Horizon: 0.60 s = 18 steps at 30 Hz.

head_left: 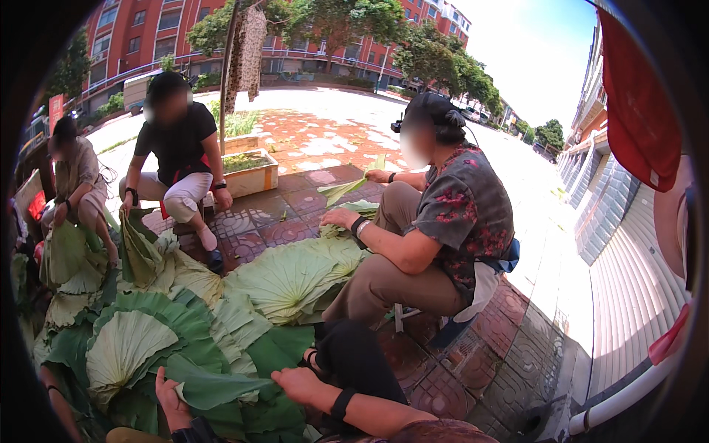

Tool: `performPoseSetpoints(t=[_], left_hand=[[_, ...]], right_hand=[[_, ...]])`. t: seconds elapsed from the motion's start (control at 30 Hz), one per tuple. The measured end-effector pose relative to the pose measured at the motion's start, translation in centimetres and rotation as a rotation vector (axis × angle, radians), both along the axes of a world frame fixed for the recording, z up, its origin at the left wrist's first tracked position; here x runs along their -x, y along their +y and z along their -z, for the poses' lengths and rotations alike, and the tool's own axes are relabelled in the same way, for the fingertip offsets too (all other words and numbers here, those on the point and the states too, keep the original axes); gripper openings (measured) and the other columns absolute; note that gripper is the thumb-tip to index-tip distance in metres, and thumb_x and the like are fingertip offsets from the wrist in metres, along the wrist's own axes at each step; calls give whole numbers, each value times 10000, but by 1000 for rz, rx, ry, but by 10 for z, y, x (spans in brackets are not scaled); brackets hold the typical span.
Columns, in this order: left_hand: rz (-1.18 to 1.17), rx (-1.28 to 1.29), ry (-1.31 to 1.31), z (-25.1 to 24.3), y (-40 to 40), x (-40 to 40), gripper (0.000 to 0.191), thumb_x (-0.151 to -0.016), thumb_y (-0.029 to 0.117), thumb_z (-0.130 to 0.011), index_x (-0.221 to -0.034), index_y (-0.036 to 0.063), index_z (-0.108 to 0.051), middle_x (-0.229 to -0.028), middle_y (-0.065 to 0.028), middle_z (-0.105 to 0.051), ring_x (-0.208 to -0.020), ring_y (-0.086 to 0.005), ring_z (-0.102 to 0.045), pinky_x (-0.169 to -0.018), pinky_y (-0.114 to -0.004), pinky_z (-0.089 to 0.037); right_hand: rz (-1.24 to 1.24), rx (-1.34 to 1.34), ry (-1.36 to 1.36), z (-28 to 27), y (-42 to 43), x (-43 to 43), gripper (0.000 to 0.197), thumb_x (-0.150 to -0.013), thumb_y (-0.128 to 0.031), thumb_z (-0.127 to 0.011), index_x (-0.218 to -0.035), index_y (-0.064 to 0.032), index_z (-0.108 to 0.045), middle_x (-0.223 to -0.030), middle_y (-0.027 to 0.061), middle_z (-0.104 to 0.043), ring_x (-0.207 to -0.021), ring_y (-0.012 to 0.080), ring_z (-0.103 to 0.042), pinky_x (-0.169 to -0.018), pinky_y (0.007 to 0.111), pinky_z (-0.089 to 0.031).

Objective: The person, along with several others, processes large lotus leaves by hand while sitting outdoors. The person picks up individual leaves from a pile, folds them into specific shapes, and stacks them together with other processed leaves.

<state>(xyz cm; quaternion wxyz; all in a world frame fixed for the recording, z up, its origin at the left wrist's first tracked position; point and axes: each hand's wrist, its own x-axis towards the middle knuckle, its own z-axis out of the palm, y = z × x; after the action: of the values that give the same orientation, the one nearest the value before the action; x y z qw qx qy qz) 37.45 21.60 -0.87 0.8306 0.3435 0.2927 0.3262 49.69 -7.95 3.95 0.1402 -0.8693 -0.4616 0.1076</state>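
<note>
A folded green lotus leaf (216, 382) is stretched between my two hands, low in the view. My left hand (173, 400) holds its left end, with a finger pointing up. The fingers of my right hand (296, 385) are closed on its narrow right end. Beneath and beyond it spreads a heap of large lotus leaves, some dark green. One pale, yellowish leaf (128, 349) lies fanned on the heap behind my left hand. A broad light green leaf (288, 279) lies flat farther off, beside a seated co-worker's knees.
A co-worker (443, 221) on a low stool at the right holds a leaf. Two more people sit across the heap at the left with leaves. A planter box (252, 180) stands behind. At the right edge are a red cloth (637, 105) and a white pipe (626, 401).
</note>
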Motion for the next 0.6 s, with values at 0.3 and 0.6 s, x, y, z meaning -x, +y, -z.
performPoseSetpoints(t=[0.3,0.6], left_hand=[[-26,79,-78,-12,-6,-4,675,-602,-95,-335,-1265,7,-253,-1090,-193,-447,-902,-295,-516,-770,-423,-459],[35,33,-94,-17,-11,-12,673,-630,-59,-354,-1280,-19,-184,-1119,-218,-437,-947,-300,-498,-808,-399,-432]], right_hand=[[31,35,-13,-10,8,-27,205,-689,-70,-489,-892,-74,-460,-781,132,-524,-727,323,-555,-589,417,-437],[129,-47,-117,-25,17,-66,167,-704,-77,-458,-870,-94,-460,-778,120,-518,-706,308,-550,-572,417,-429]])
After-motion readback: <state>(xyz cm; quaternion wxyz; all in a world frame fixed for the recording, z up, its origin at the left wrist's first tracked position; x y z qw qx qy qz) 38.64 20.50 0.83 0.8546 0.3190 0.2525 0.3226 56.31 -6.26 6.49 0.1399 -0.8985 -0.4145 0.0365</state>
